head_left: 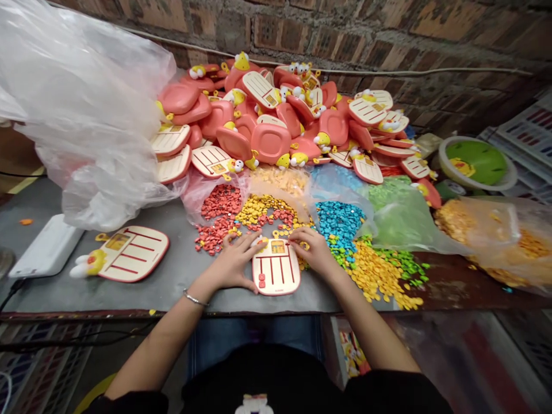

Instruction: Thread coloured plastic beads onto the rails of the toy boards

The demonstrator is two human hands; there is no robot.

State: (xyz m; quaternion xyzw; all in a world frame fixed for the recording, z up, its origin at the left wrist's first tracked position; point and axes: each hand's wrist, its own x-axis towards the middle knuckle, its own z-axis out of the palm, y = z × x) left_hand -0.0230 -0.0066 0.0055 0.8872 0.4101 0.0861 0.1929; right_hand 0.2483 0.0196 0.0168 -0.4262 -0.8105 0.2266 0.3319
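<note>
A cream-faced toy board (pixel 276 282) with a red rim and red slots lies flat on the table before me. Two small red pieces (pixel 261 280) sit low in its leftmost slot. My left hand (pixel 230 261) grips the board's left side, thumb at the lower edge and fingers by the yellow duck head at the top. At the upper right corner, my right hand (pixel 317 250) pinches its fingertips together over the end of the top slot. Whatever is between them is too small to make out. Loose red pieces (pixel 211 236) and blue pieces (pixel 340 221) lie just beyond.
A heap of similar boards (pixel 269 144) stands against the brick wall. Another board (pixel 138 253) lies at left beside a white power bank (pixel 45 247). Yellow pieces (pixel 379 276) spread near the right front edge. Plastic bags (pixel 107 115) and a round tub (pixel 509 175) flank the heap.
</note>
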